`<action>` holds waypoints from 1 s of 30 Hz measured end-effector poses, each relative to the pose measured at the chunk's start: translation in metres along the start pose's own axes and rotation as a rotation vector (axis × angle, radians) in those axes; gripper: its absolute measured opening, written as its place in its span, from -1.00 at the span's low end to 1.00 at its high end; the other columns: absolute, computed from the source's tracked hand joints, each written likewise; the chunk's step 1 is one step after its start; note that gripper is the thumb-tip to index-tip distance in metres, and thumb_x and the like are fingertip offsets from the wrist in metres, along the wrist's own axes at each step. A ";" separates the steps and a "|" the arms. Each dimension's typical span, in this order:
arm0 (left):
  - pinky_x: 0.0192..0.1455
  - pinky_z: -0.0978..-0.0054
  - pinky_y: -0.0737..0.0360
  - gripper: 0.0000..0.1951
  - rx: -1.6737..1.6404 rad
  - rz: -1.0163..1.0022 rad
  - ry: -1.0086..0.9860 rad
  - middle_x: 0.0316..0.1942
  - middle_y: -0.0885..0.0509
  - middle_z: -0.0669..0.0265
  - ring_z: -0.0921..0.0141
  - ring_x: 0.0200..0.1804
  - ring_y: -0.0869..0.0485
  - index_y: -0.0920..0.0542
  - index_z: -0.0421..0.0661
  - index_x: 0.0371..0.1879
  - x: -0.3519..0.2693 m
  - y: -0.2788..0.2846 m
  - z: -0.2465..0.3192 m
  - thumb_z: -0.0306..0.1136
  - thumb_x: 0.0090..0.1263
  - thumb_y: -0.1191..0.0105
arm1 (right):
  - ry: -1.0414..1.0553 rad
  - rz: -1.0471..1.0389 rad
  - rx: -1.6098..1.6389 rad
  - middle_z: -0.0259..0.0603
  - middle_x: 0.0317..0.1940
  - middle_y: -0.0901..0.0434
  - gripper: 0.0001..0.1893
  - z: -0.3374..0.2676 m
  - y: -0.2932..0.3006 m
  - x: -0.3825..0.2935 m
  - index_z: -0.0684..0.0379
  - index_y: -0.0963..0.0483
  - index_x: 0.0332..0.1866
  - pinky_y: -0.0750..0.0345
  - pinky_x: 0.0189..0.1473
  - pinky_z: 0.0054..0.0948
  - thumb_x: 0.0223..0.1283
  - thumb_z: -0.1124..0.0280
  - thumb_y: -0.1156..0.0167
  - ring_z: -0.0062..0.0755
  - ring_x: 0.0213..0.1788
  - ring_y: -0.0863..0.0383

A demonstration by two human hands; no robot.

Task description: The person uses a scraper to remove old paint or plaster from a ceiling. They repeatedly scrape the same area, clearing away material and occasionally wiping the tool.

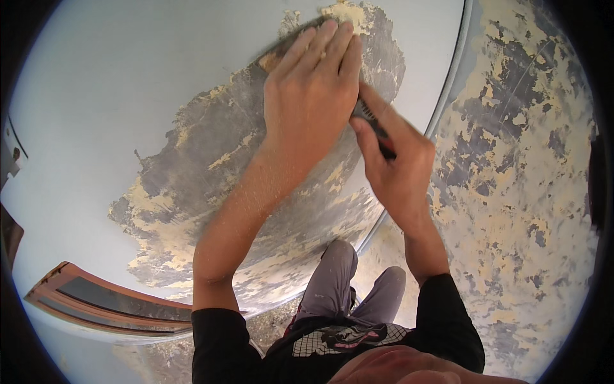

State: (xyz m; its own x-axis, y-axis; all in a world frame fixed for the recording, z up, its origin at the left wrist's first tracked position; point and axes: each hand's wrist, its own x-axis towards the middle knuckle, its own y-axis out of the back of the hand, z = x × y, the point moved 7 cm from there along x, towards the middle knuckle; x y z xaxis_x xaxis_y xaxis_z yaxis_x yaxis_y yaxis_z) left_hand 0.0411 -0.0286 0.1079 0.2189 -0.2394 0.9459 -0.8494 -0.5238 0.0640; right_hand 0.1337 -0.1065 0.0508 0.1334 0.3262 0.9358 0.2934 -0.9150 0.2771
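Observation:
My right hand [403, 153] grips the handle [371, 122] of a hand tool, coloured grey, black and red. My left hand [312, 91] lies over the tool's front end, its fingers close together and stretched forward. Past those fingers shows a long dark edge [292, 41] with a tan-brown patch at its left end. My palm hides most of the tool's head, so its exact kind cannot be told. Beneath it is a pale blue-white painted panel [120, 91], apparently vehicle bodywork. A large patch [220, 139] of grey and cream filler, scratched and flaking, covers its middle.
A dark seam [443, 96] parts this panel from another patchy one [513, 192] at right. An orange-brown framed recess [120, 305] curves along the lower left. Metal hardware [14, 153] sits at the left rim. My knees [338, 257] are close below the panel, above rough ground [273, 321].

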 end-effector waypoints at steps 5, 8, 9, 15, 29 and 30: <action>0.37 0.21 -0.65 -0.61 0.009 0.009 -0.011 0.21 -0.78 0.31 0.21 0.31 -0.72 -0.75 -0.07 0.11 -0.029 -0.002 0.002 -0.45 0.27 -0.21 | -0.005 -0.034 -0.020 -0.24 -0.60 -0.49 -0.46 -0.003 -0.007 -0.012 -0.09 -0.60 0.40 -0.46 -0.53 -0.33 0.29 0.39 -0.43 -0.33 -0.64 -0.50; 0.37 0.22 -0.65 -0.62 -0.002 -0.032 -0.004 0.22 -0.78 0.30 0.21 0.32 -0.71 -0.76 -0.06 0.10 -0.020 0.005 0.002 -0.45 0.28 -0.21 | -0.008 0.008 0.024 -0.26 -0.62 -0.46 -0.46 -0.003 -0.006 -0.008 -0.13 -0.60 0.41 -0.44 -0.56 -0.33 0.30 0.35 -0.44 -0.33 -0.65 -0.50; 0.36 0.22 -0.66 -0.63 -0.008 -0.056 0.001 0.22 -0.78 0.30 0.22 0.32 -0.71 -0.76 -0.06 0.10 -0.015 0.007 0.003 -0.45 0.28 -0.20 | -0.016 0.013 0.023 -0.27 -0.62 -0.45 -0.45 -0.005 -0.003 -0.009 -0.14 -0.59 0.41 -0.44 -0.57 -0.33 0.30 0.34 -0.44 -0.34 -0.65 -0.49; 0.40 0.29 -0.60 -0.65 0.048 0.013 -0.066 0.15 -0.80 0.21 0.24 0.26 -0.74 -0.77 -0.17 0.03 -0.023 0.002 0.002 -0.44 0.25 -0.23 | -0.042 -0.054 -0.048 -0.04 -0.36 -0.70 -0.52 -0.007 -0.008 -0.006 0.08 -0.62 0.36 -0.60 -0.35 -0.45 0.33 0.49 -0.40 -0.45 -0.46 -0.64; 0.41 0.27 -0.61 -0.66 0.002 0.003 -0.029 0.16 -0.79 0.27 0.26 0.29 -0.72 -0.77 -0.14 0.01 -0.032 0.005 0.001 -0.45 0.23 -0.23 | -0.111 -0.113 -0.020 0.01 -0.31 -0.77 -0.54 -0.016 -0.006 -0.020 0.17 -0.61 0.36 -0.64 -0.29 -0.47 0.35 0.53 -0.38 -0.45 -0.38 -0.76; 0.41 0.31 -0.61 -0.67 0.017 0.036 -0.055 0.13 -0.80 0.23 0.28 0.26 -0.74 -0.77 -0.19 -0.03 -0.028 0.008 0.004 -0.46 0.20 -0.26 | -0.107 -0.107 -0.027 0.01 -0.31 -0.77 -0.54 -0.016 -0.006 -0.019 0.16 -0.61 0.36 -0.64 -0.29 -0.47 0.36 0.53 -0.38 -0.46 -0.38 -0.76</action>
State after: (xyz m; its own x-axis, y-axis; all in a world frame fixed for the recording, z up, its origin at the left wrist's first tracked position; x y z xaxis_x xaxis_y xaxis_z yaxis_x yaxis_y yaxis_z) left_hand 0.0298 -0.0293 0.0812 0.2143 -0.3026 0.9287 -0.8493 -0.5273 0.0241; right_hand 0.1144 -0.1112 0.0351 0.2030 0.4444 0.8725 0.2857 -0.8792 0.3814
